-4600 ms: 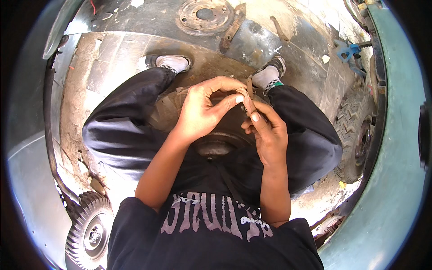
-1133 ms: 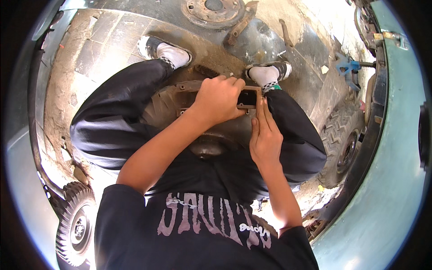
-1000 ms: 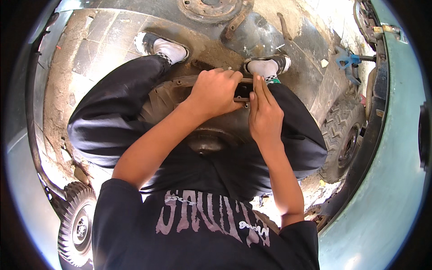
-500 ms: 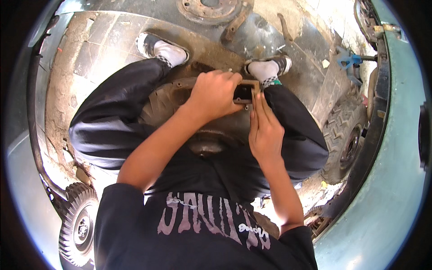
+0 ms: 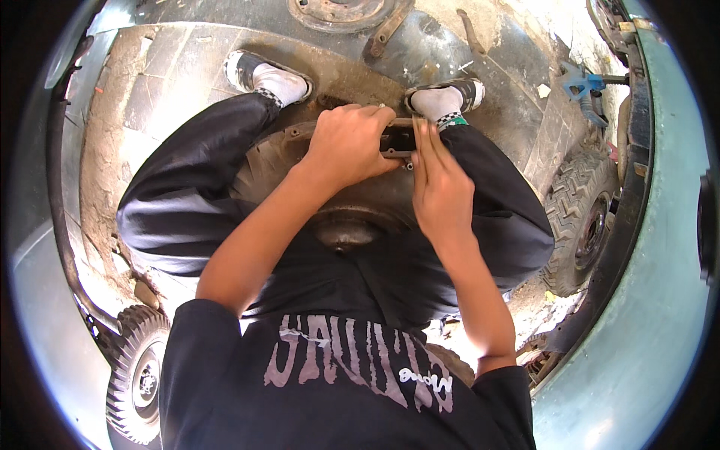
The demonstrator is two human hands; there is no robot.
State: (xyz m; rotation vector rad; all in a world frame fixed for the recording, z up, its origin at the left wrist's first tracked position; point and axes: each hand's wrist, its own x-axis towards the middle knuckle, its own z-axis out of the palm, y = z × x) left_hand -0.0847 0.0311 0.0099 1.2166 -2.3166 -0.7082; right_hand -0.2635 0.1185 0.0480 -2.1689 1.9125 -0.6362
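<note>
A dark, grimy metal housing (image 5: 351,225) sits between my legs, its rounded end towards my body. Along its far side is a flanged rectangular opening (image 5: 397,139) with bolt holes at the rim. My left hand (image 5: 346,142) is closed around that rim, thumb on the near edge and fingers over the far edge. Stretched straight and side by side, the fingers of my right hand (image 5: 442,184) lie flat on the right end of the rim. Whether anything thin lies under those fingertips is hidden.
My shoes rest on a dark, dirty floor mat (image 5: 202,52). Beyond them are a round rusty metal part (image 5: 341,11) and a metal bar (image 5: 390,34). A blue jack-like tool (image 5: 581,82) and a treaded tyre (image 5: 577,225) stand right; another tyre (image 5: 139,375) is lower left. Pale green vehicle panels flank me.
My right hand's fingertips have slid away from me along the right end of the rim, covering more of it. My left hand keeps its grip. The whole view has shifted slightly.
</note>
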